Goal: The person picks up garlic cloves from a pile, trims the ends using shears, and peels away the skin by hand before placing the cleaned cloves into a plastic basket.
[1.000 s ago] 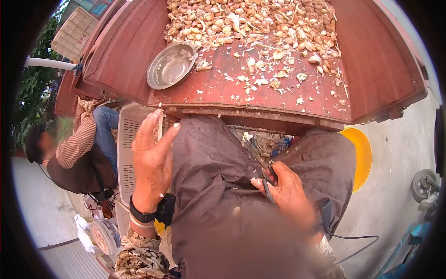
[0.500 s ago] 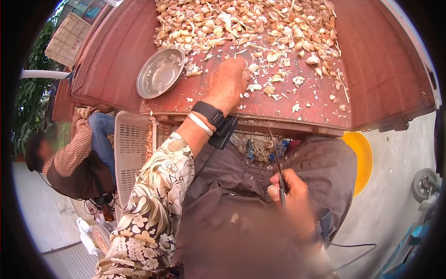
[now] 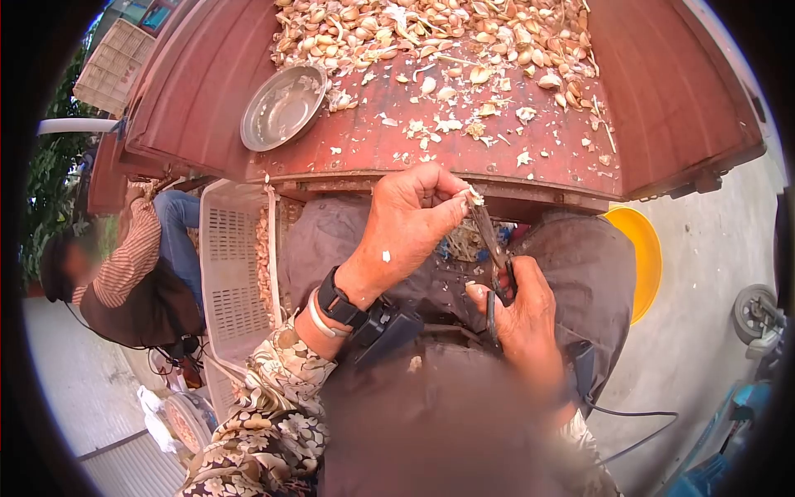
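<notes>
My left hand (image 3: 414,219) is in front of the near edge of the red table (image 3: 373,149), its thumb and forefinger pinched on a small whitish garlic piece (image 3: 474,196). Dark scissors (image 3: 490,240) are in my right hand (image 3: 526,319), above my lap, with the handles apart and the tips close to the piece. A heap of garlic cloves (image 3: 356,33) covers the far part of the table, and loose cloves and peel scraps lie nearer. To the left stands a round metal bowl (image 3: 284,109).
A crate (image 3: 236,265) holding cloves stands left of my legs. Another person (image 3: 124,282) sits at the far left. A yellow basin (image 3: 642,261) is beside my right leg, and a wheel (image 3: 755,315) is at the far right.
My left hand has come back from the scraps on the table to the scissor tips, now pinching a piece. The scissors' handles have spread, and my right hand has risen slightly.
</notes>
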Tool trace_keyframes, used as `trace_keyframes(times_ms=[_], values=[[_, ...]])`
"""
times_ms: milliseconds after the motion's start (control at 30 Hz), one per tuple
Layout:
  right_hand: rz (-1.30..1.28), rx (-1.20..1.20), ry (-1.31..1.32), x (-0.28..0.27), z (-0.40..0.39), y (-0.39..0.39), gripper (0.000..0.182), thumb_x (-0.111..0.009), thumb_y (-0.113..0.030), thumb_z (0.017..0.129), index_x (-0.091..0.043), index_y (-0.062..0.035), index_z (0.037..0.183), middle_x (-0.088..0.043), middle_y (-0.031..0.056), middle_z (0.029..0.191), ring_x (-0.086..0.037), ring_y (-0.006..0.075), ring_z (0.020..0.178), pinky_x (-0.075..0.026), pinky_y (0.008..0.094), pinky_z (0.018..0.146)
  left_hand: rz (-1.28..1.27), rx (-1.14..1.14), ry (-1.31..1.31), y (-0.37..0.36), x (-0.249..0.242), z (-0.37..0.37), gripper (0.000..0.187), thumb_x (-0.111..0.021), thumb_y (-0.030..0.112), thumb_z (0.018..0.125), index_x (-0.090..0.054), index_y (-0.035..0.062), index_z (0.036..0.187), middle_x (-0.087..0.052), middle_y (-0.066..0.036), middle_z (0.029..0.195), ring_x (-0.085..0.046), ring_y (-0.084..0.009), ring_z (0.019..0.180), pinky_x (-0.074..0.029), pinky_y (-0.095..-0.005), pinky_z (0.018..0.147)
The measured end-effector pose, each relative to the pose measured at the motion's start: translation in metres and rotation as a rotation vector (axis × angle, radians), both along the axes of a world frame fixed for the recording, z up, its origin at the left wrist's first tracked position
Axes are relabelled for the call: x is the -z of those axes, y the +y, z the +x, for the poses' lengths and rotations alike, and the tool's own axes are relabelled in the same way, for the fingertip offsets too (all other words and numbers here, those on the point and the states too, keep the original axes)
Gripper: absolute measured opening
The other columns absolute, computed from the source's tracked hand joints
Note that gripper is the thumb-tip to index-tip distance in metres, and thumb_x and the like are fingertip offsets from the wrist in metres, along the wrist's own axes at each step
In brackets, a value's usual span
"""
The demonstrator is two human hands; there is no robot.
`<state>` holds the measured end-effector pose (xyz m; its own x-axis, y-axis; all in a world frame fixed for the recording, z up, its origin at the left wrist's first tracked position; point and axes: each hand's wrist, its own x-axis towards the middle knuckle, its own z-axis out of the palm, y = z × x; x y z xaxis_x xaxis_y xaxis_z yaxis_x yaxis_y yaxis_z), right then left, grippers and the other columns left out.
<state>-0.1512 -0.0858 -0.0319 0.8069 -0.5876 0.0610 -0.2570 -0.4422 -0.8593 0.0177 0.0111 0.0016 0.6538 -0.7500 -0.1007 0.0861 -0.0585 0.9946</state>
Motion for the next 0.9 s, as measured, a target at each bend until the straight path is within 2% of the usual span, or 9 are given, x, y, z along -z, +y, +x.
trace_keyframes(times_ms=[133, 200, 233, 333, 433, 600, 733, 833, 900], values=[[0.144, -0.075, 0.061, -0.007, -0.006, -0.001, 0.044, -0.078, -0.029, 0.071, -0.044, -0.0019, 0.072, -0.043, 0.0112, 0.063, -0.041, 0.0287, 0.055, -0.038, 0.0358, 0.051, 0.021, -0.010, -0.108, 0.006, -0.005, -0.008, 0.010, -0.066, 0.006, 0.084, -0.062, -0.0017, 0.090, -0.064, -0.001, 0.083, -0.055, -0.0050, 0.075, -0.045, -0.0216, 0.066], [0.156, -0.112, 0.018, -0.006, -0.007, -0.003, 0.042, -0.076, -0.030, 0.075, -0.045, -0.0020, 0.072, -0.043, 0.0082, 0.060, -0.039, 0.0244, 0.052, -0.037, 0.0346, 0.050, 0.021, -0.045, -0.152, 0.004, -0.004, -0.011, 0.005, -0.063, 0.002, 0.083, -0.063, -0.0029, 0.084, -0.063, 0.000, 0.077, -0.055, -0.0038, 0.072, -0.046, -0.0212, 0.063], [0.163, -0.131, -0.002, -0.005, -0.008, -0.003, 0.041, -0.075, -0.031, 0.077, -0.046, -0.0020, 0.072, -0.043, 0.0068, 0.058, -0.038, 0.0222, 0.051, -0.036, 0.0340, 0.049, 0.018, -0.048, -0.120, 0.005, -0.004, -0.011, 0.006, -0.064, 0.003, 0.083, -0.062, -0.0028, 0.085, -0.063, -0.001, 0.077, -0.055, -0.0040, 0.072, -0.046, -0.0214, 0.063], [0.656, -0.083, 0.131, 0.002, -0.013, -0.002, 0.038, -0.070, -0.035, 0.082, -0.050, -0.0035, 0.075, -0.047, 0.0004, 0.058, -0.039, 0.0117, 0.048, -0.035, 0.0278, 0.045, -0.025, -0.034, -0.007, 0.002, -0.001, -0.010, 0.009, -0.065, 0.006, 0.084, -0.062, -0.0021, 0.087, -0.064, -0.003, 0.080, -0.056, -0.0054, 0.072, -0.046, -0.0220, 0.064], [0.903, -0.074, 0.155, -0.008, -0.011, -0.005, 0.035, -0.062, -0.038, 0.089, -0.055, -0.0051, 0.078, -0.049, -0.0037, 0.060, -0.041, 0.0033, 0.049, -0.035, 0.0210, 0.043, -0.122, -0.002, 0.203, 0.002, 0.003, -0.004, 0.013, -0.064, 0.013, 0.087, -0.061, 0.0006, 0.090, -0.064, -0.006, 0.086, -0.057, -0.0084, 0.073, -0.046, -0.0225, 0.065], [0.889, -0.012, -0.063, -0.002, -0.009, -0.007, 0.030, -0.056, -0.033, 0.092, -0.056, -0.0040, 0.083, -0.050, -0.0018, 0.063, -0.046, 0.0037, 0.050, -0.037, 0.0188, 0.044, -0.262, -0.021, 0.519, 0.009, -0.007, 0.046, 0.015, -0.056, 0.021, 0.092, -0.058, 0.0060, 0.092, -0.059, -0.008, 0.092, -0.055, -0.0112, 0.075, -0.044, -0.0221, 0.065], [0.895, 0.017, -0.013, -0.004, -0.006, -0.006, 0.029, -0.058, -0.032, 0.091, -0.056, -0.0039, 0.083, -0.051, -0.0016, 0.064, -0.047, 0.0043, 0.052, -0.038, 0.0194, 0.046, 0.070, -0.233, 0.164, -0.016, 0.003, 0.100, 0.011, -0.054, 0.013, 0.090, -0.059, 0.0052, 0.095, -0.059, -0.004, 0.090, -0.053, -0.0094, 0.072, -0.042, -0.0217, 0.058], [0.902, 0.037, 0.022, -0.005, -0.004, -0.008, 0.026, -0.060, -0.029, 0.090, -0.056, -0.0040, 0.083, -0.050, -0.0019, 0.065, -0.046, 0.0044, 0.055, -0.038, 0.0202, 0.049, 0.148, -0.162, -0.161, -0.044, 0.021, 0.136, 0.013, -0.058, 0.009, 0.086, -0.062, 0.0025, 0.097, -0.060, -0.004, 0.089, -0.054, -0.0090, 0.072, -0.043, -0.0231, 0.056], [0.868, 0.015, 0.014, 0.002, -0.006, -0.008, 0.024, -0.062, -0.026, 0.089, -0.055, -0.0034, 0.083, -0.049, -0.0018, 0.066, -0.045, 0.0051, 0.056, -0.039, 0.0211, 0.051, 0.323, -0.184, -0.531, -0.065, 0.049, 0.158, 0.018, -0.063, 0.011, 0.080, -0.066, 0.0006, 0.093, -0.064, -0.012, 0.089, -0.060, -0.0212, 0.077, -0.047, -0.0300, 0.066]])
